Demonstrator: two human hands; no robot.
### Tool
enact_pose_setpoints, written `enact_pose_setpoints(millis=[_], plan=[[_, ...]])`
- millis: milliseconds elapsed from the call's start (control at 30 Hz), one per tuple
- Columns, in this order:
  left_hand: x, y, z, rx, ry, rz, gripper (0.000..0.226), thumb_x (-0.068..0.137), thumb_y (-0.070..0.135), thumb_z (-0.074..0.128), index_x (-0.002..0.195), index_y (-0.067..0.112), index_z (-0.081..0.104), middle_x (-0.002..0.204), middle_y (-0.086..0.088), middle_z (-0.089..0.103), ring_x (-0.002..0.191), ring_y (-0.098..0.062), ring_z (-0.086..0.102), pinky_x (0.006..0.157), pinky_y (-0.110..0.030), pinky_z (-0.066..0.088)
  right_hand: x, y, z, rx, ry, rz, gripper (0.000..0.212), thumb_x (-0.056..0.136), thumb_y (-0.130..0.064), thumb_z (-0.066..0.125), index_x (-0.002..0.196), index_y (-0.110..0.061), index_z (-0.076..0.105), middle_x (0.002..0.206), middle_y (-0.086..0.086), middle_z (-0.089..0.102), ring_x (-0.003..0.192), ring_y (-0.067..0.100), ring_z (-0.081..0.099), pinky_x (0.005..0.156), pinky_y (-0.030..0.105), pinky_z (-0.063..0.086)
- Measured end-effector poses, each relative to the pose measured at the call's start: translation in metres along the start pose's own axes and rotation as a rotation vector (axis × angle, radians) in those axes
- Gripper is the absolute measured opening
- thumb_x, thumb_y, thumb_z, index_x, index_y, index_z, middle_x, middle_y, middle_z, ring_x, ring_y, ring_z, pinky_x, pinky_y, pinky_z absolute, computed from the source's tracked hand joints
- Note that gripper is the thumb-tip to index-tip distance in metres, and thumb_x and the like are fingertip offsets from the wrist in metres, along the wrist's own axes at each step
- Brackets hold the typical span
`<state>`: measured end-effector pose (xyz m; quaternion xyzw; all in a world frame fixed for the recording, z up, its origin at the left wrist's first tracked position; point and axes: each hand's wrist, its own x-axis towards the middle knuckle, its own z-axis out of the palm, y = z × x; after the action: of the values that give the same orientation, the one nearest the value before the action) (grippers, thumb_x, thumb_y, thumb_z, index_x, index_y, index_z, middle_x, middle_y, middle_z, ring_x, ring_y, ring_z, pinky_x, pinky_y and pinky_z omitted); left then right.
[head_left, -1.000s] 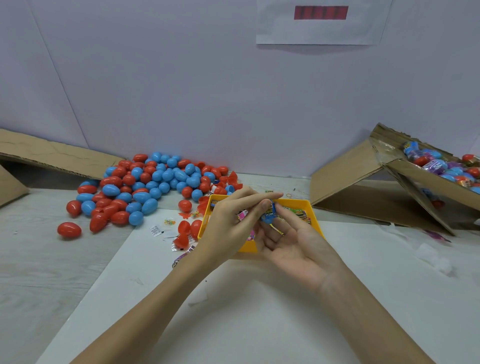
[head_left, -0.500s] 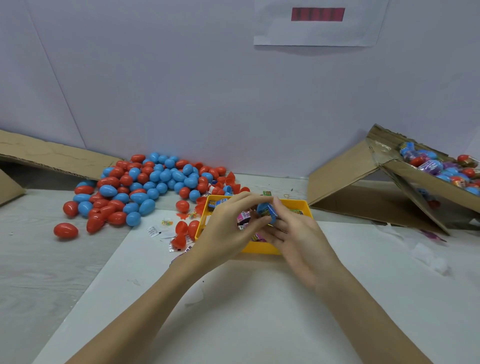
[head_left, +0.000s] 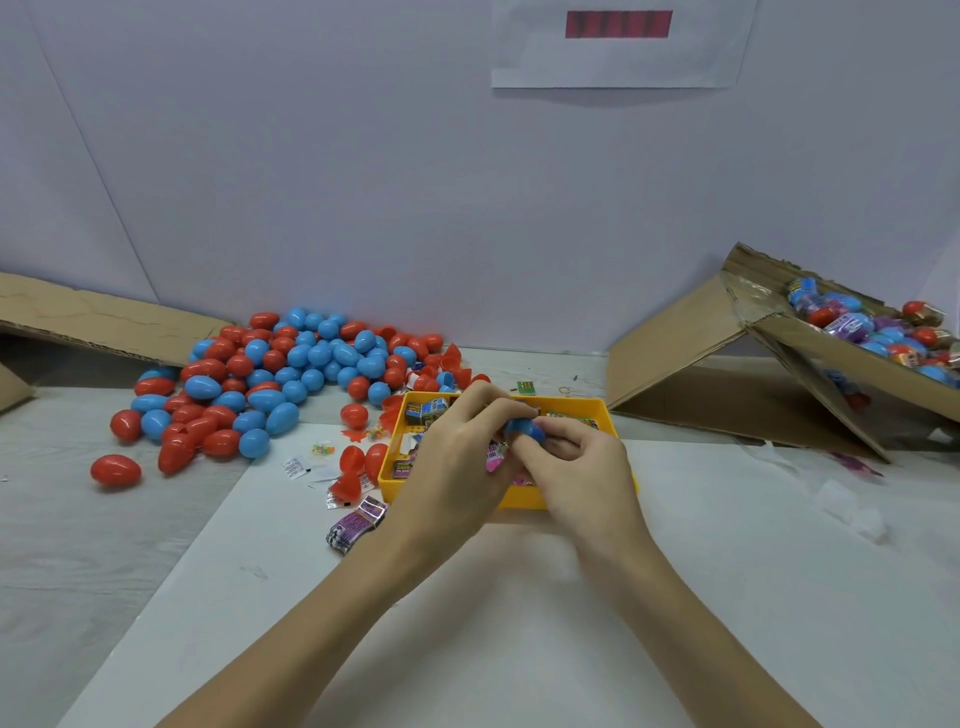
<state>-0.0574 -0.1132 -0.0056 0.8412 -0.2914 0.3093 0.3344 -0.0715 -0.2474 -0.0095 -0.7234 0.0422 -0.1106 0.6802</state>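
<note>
A blue plastic egg (head_left: 523, 429) sits between both my hands, just above the yellow tray (head_left: 519, 500). My left hand (head_left: 457, 457) grips it from the left with curled fingers. From the right, my right hand (head_left: 584, 470) curls its fingers round the egg. Most of the egg is hidden by my fingers. Small printed packets (head_left: 426, 409) lie inside the tray.
A big pile of red and blue eggs (head_left: 280, 374) covers the table at left. Red egg halves (head_left: 358, 462) and a purple packet (head_left: 356, 527) lie by the tray. A tilted cardboard box (head_left: 810, 374) at right holds wrapped eggs (head_left: 872, 327). Cardboard flap (head_left: 93, 317) far left.
My right hand turned over from palm up to knuckles up and closed its fingers round the blue egg. Both hands stayed over the tray.
</note>
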Motion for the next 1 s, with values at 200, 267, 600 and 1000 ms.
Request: enact_pose_setpoints(millis=[200,267,600,1000], plan=[[-0.003,0.004,0.006,0.045,0.048,-0.072,0.039,0.072,-0.001,0.088,0.106,0.007,0.072,0.102,-0.004,0.063,0.089,-0.004,0.055,0.081,0.000,0.044,-0.001,0.003,0.004,-0.036,0.009,-0.048,0.032,0.083,-0.016,0.083,0.112,-0.024,0.071,0.097,-0.015,0.073,0.086,-0.006,0.071,0.071,0.011,0.056],[-0.004,0.005,0.009,0.058,0.057,-0.091,0.037,0.073,-0.002,0.088,0.104,0.008,0.071,0.102,-0.001,0.062,0.087,-0.001,0.051,0.079,0.001,0.043,-0.001,0.004,0.004,-0.081,0.008,-0.065,0.032,0.082,-0.017,0.084,0.105,-0.031,0.066,0.092,-0.022,0.068,0.078,-0.013,0.068,0.065,0.007,0.052],[0.003,0.002,0.006,0.111,-0.153,-0.066,0.036,0.079,0.004,0.084,0.111,0.010,0.067,0.112,0.000,0.057,0.090,-0.017,0.063,0.075,-0.023,0.058,0.003,0.007,-0.001,-0.144,0.001,-0.053,0.031,0.086,-0.022,0.082,0.112,-0.026,0.066,0.105,-0.009,0.071,0.092,0.003,0.070,0.070,0.010,0.055],[0.002,-0.009,0.012,-0.027,-0.018,-0.041,0.040,0.084,0.007,0.081,0.122,0.011,0.069,0.114,0.001,0.063,0.098,-0.005,0.060,0.087,-0.011,0.052,0.011,0.002,-0.010,-0.020,-0.056,0.005,0.016,0.099,-0.018,0.066,0.115,-0.015,0.069,0.104,0.000,0.076,0.090,0.010,0.076,0.078,0.027,0.063]])
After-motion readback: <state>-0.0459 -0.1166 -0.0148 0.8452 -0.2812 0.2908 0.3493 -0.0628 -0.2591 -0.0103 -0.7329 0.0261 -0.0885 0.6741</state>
